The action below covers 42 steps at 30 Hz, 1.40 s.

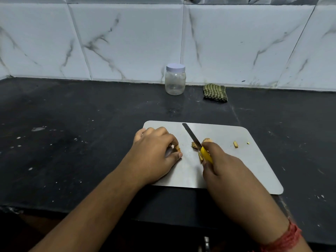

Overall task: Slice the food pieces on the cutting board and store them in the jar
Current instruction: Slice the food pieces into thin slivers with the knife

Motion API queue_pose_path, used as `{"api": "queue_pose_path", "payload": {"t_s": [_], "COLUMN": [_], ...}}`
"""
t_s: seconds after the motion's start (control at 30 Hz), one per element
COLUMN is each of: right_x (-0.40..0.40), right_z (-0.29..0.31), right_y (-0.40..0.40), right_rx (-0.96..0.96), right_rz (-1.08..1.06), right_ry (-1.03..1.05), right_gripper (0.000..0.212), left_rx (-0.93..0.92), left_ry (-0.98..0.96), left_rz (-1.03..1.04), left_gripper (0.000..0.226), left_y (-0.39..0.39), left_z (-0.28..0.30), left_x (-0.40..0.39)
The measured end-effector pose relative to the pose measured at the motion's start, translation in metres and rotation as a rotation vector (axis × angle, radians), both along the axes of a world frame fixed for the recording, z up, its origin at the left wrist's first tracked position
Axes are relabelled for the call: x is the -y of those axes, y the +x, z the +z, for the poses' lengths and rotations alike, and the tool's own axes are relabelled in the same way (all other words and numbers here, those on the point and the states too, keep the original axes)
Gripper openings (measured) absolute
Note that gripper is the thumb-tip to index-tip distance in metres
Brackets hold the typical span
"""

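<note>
A steel cutting board [245, 160] lies on the black counter. My left hand [154, 155] rests on its left part and pinches a small tan food piece [177, 148] between fingertips and thumb. My right hand [225, 168] grips the yellow handle of a knife [192, 136], whose blade points up and to the left over the board. Other tan pieces lie beside the blade [194, 145], under the handle [200, 157] and behind my right fingers [207, 140]. A small slice [235, 144] lies further right. The clear jar [175, 80] with its white lid on stands by the wall.
A folded green striped cloth [215, 93] lies to the right of the jar against the marble-tiled wall. The black counter [72, 142] is speckled with white flecks. Its front edge runs just below the board.
</note>
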State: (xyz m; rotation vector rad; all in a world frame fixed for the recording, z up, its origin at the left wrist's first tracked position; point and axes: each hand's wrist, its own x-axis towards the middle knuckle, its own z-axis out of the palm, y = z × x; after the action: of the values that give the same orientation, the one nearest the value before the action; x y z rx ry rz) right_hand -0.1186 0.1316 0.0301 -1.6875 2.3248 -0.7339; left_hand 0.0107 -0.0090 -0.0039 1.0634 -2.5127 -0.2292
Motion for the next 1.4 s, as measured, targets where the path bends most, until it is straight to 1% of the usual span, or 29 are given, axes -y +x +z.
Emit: {"api": "queue_pose_path", "payload": {"t_s": [0.17,0.3,0.53,0.63,0.7,0.8,0.9,1.0,1.1,1.2,1.33,1.4], "right_x": [-0.008,-0.012,-0.009,-0.005,-0.002,0.002,0.005,0.006,0.004,0.002,0.004,0.005], "right_z": [-0.010,-0.012,-0.010,-0.008,-0.007,-0.005,-0.004,-0.002,0.002,0.003,0.003,0.003], "right_y": [0.006,0.007,0.012,0.014,0.016,0.019,0.021,0.025,0.027,0.030,0.031,0.032], "right_rx": [-0.024,-0.015,-0.047,-0.058,-0.074,-0.109,-0.125,-0.126,-0.117,-0.114,-0.119,-0.116], "right_rz": [0.014,0.014,0.039,0.053,0.057,0.056,0.056,0.074,0.077,0.081,0.075,0.067], "right_ry": [-0.023,-0.036,0.041,0.120,0.138,0.150,0.171,0.186,0.199,0.216,0.256,0.257], "right_gripper": [0.044,0.045,0.040,0.034,0.032,0.030,0.032,0.028,0.024,0.015,0.016,0.015], "left_rx": [-0.044,-0.053,-0.061,-0.113,-0.138,-0.124,-0.137,-0.130,-0.135,-0.142,-0.150,-0.150], "left_ry": [0.039,0.058,0.097,0.135,0.154,0.161,0.180,0.187,0.192,0.199,0.192,0.191], "left_rz": [0.017,0.016,0.047,0.049,0.050,0.056,0.061,0.067,0.072,0.080,0.078,0.078], "left_gripper": [0.030,0.025,0.016,0.014,0.013,0.005,0.013,0.020,0.021,0.019,0.020,0.016], "left_y": [0.003,0.003,-0.003,-0.003,-0.001,0.000,-0.001,-0.001,-0.002,-0.002,-0.002,-0.002], "left_z": [-0.002,-0.002,0.000,-0.001,-0.002,-0.001,0.001,0.001,0.001,0.000,-0.001,-0.002], "left_x": [0.004,0.005,0.002,0.004,0.004,0.003,0.002,0.002,0.003,0.004,0.005,0.006]}}
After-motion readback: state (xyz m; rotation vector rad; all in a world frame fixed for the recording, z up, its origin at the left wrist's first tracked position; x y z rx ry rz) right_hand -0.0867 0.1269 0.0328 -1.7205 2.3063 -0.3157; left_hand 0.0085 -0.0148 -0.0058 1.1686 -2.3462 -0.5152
